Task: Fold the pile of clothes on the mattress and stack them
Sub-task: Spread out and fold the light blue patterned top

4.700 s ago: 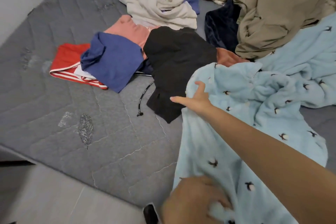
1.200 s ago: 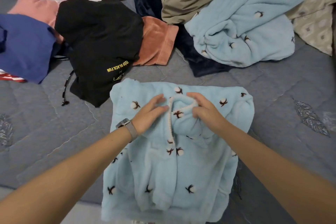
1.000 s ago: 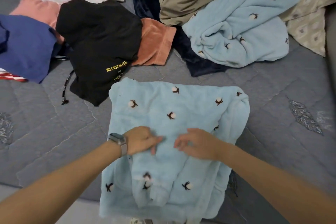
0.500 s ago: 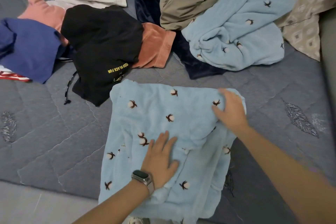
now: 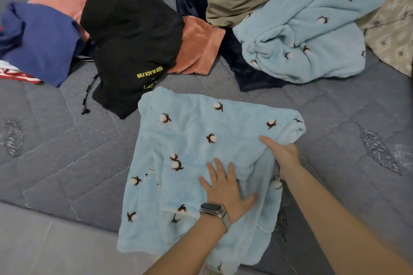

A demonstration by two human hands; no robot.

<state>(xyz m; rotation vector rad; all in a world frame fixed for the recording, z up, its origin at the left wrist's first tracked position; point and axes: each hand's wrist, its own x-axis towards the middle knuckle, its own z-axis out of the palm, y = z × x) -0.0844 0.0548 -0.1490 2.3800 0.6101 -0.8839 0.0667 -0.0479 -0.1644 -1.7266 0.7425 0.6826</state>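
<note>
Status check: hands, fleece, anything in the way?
Left hand flat on light-blue fleece top. Right hand grips its right fold. Black hoodie touches far-left corner.

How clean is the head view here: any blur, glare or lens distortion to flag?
Head view: even, soft light, no glare, only faint shadows beside the hands; the yellow print on the black hoodie stays readable, while the blue and pink garments at the left edge look slightly smeared; the wide-angle lens stretches both forearms at the bottom; the light blue fleece garment is sharp.

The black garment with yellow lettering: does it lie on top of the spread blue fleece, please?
No, the black garment lies beside the fleece, on the mattress.
</note>
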